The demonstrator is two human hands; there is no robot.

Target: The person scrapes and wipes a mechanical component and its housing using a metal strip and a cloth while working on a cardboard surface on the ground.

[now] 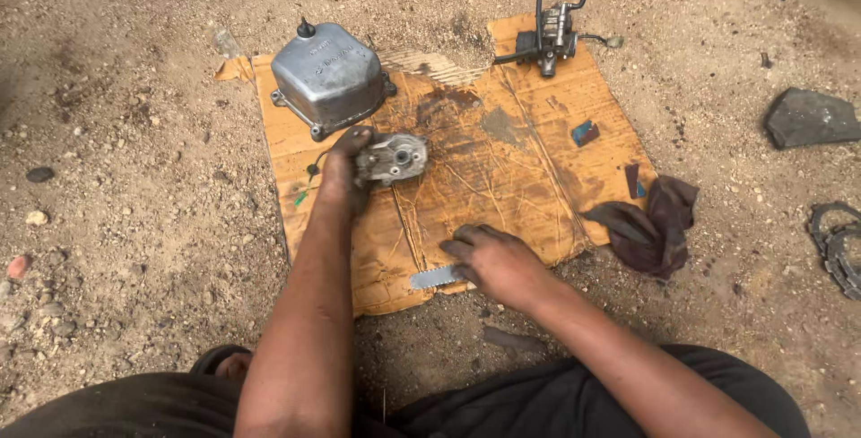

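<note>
Cardboard (529, 160), oil-stained and laid flat on gritty ground, serves as a work mat that keeps the parts out of the dirt. Seen from the head camera, the left hand (343, 169) wraps its fingers around a small grey metal housing (395, 158) near the mat's left middle, tilting its bored face up toward the camera, seemingly for a look at it. The right hand (496, 263) rests at the mat's near edge, fingers curled down over a toothed blade (437, 277), pinning it flat. A domed metal cover (328, 77) sits at the far left corner, a pump with hoses (553, 33) at the far edge, and a dark rag (650, 223) spills off the right side, close at hand.
</note>
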